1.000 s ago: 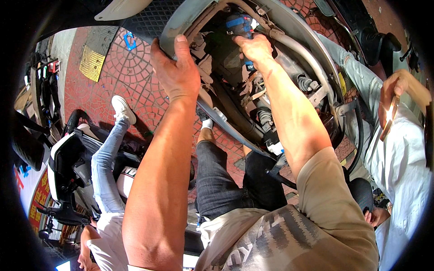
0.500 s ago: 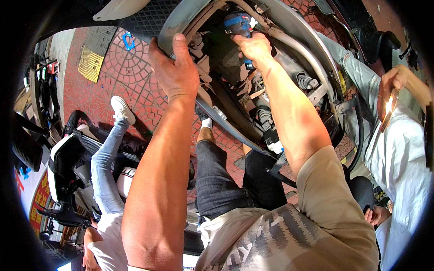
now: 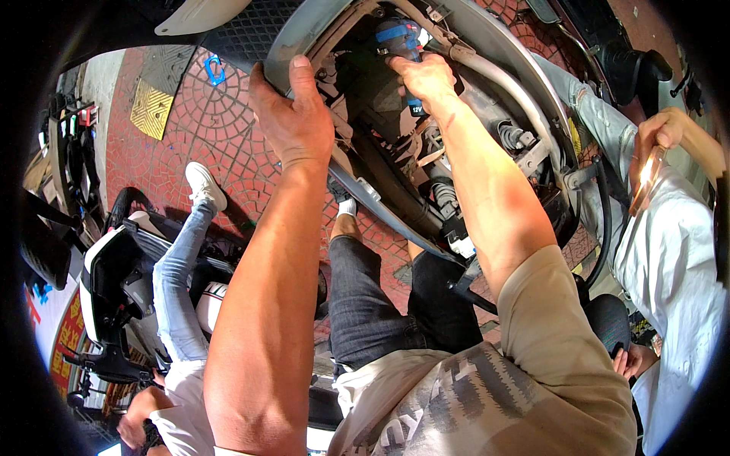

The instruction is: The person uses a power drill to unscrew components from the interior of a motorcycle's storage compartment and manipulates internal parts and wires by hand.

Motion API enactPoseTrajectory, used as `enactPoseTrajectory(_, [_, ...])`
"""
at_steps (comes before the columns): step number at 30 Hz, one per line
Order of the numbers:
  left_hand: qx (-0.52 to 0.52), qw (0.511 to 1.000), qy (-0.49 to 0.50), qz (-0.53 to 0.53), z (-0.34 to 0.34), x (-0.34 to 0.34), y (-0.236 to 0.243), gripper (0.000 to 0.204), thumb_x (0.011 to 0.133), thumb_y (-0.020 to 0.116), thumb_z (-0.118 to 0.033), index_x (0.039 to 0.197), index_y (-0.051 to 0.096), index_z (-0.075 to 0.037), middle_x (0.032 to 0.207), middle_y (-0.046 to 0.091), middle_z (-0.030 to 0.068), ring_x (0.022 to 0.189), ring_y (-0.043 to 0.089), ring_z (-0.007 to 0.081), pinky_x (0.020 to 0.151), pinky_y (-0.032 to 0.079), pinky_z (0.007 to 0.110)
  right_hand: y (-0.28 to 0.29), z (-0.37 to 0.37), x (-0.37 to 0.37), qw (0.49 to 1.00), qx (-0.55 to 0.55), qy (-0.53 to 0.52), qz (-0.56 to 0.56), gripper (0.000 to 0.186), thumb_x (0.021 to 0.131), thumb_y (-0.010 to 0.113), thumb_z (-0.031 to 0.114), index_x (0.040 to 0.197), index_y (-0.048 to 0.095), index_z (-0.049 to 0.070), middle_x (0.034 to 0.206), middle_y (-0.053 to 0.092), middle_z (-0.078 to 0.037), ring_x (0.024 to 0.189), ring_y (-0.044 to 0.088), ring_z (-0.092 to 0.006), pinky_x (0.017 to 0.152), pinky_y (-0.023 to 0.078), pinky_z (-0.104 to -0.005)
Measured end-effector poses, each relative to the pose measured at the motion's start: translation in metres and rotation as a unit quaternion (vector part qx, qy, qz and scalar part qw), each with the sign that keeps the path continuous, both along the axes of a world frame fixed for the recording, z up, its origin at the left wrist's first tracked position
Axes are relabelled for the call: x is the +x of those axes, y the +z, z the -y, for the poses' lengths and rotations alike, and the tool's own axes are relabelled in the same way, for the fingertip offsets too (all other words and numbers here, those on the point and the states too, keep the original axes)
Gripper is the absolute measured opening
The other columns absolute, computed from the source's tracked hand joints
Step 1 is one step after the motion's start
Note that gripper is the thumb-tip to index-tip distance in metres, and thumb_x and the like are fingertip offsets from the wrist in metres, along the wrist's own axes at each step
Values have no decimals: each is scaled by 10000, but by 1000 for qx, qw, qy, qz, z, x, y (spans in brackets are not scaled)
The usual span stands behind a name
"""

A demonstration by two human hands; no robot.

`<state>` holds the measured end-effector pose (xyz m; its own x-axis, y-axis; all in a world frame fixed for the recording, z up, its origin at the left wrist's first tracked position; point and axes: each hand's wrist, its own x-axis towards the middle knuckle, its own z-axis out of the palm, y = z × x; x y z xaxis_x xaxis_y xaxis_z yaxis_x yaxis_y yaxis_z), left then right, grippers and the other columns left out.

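Clasping drill (image 3: 401, 47) by its handle (image 3: 415, 106) in right hand (image 3: 427, 80), with left hand (image 3: 296, 125) at rim of shell (image 3: 293, 42), closure unclear.
Down inside the shell, with blue-and-black head (image 3: 391, 33) farther in. Probably compact but weighty, rigid, perhaps slick if sweaty; best held high, close under the head.

Power tool (image 3: 401, 38): white marking (image 3: 416, 110) — red sign (image 3: 64, 351): yellow characters (image 3: 66, 334) — shirt (image 3: 547, 387): pale letters (image 3: 397, 435).

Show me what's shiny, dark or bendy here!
Head view: the fisheye blacks out the corners and bends straight edges; head view: glare whitens the flat thing in a bystander's hand; head view: strong light hits the right forearm, with deep shadow around the blue-and-black power tool.
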<state>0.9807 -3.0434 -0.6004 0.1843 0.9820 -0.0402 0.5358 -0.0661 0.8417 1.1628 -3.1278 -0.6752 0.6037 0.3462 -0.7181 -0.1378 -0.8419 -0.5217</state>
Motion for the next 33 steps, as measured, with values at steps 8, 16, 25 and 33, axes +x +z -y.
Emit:
enactPoseTrajectory(8, [0,1000,-1,12,2,1,4,829,982,627,-533,1463,414,108,1381,528,306,1270,551,439,1073,449,458,-1,5,-1,999,-10,32,22,499,823,789,434,1041,718,-9,801,755,-91,785,744,-201,814,565,-360])
enactPoseTrajectory(16, [-7,1000,1,10,4,3,9,816,982,628,-513,1468,411,105,1398,520,298,1282,546,421,1083,441,440,-6,11,4,991,-18,86,103,555,813,814,460,1021,673,-36,819,753,-108,715,739,-191,810,562,-344])
enactPoseTrajectory(25, [-8,1000,0,-28,3,4,13,814,990,613,-508,1487,393,99,1423,510,298,1305,529,425,1101,427,448,-12,19,11,997,26,67,34,521,809,811,432,1000,696,-38,804,749,-104,712,737,-185,767,563,-329])
enactPoseTrajectory(33, [-39,999,-7,7,8,-1,23,797,1002,607,-473,1502,379,105,1447,500,303,1334,512,402,1115,405,435,-14,22,17,993,-7,109,32,774,778,783,478,1288,581,-68,820,758,-129,1004,735,-262,968,531,-384])
